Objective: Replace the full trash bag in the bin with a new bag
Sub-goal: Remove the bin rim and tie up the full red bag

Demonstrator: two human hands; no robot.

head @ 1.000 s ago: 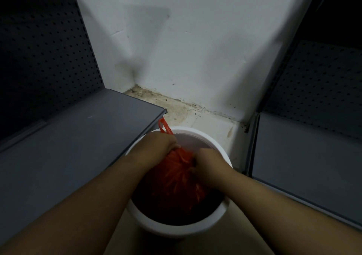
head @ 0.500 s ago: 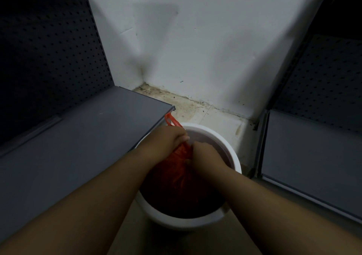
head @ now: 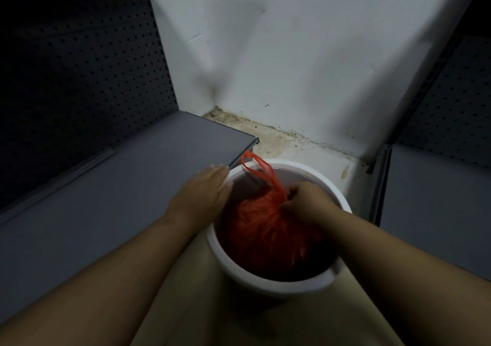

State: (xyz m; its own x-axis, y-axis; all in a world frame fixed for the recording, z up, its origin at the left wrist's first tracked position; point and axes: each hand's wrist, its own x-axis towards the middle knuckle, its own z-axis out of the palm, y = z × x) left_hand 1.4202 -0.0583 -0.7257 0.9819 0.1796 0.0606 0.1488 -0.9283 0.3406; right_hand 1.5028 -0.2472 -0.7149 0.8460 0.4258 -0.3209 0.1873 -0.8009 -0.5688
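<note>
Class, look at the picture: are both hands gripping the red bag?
No. Only the right hand grips the red bag; the left hand lies flat at the bin rim.

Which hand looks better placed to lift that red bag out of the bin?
The right hand: it is closed on the gathered neck of the red bag. The left hand lies open at the bin rim, holding nothing.

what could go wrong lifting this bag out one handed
Only the right hand grips the gathered neck of the full red plastic trash bag; thin plastic could tear under the load. The left hand rests open at the white round bin's rim, so if it lets go the bin may lift with the bag.
</note>
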